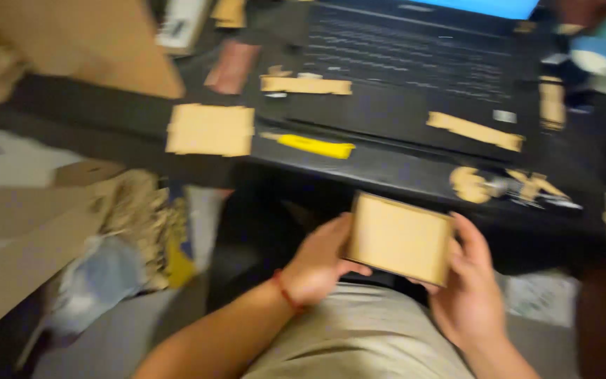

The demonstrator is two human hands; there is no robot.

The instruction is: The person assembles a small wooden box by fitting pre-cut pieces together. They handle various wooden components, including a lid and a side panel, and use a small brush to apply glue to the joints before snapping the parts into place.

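Bare forearms, one red band

The left wrist wore a thin red cord bracelet [285, 290]; both arms were sleeveless, above light khaki trousers [359, 337].

Dim, warm light; heavy motion blur

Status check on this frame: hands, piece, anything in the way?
Left hand and right hand both grip small cardboard box over the lap. Black desk edge just ahead; nothing between hands.

I see a laptop screen [489, 7] at the top edge, only a bright blue strip of it showing. A small white sticker [505, 116] sits on the laptop's palm rest. A large brown cardboard box [85, 38] fills the upper left corner.
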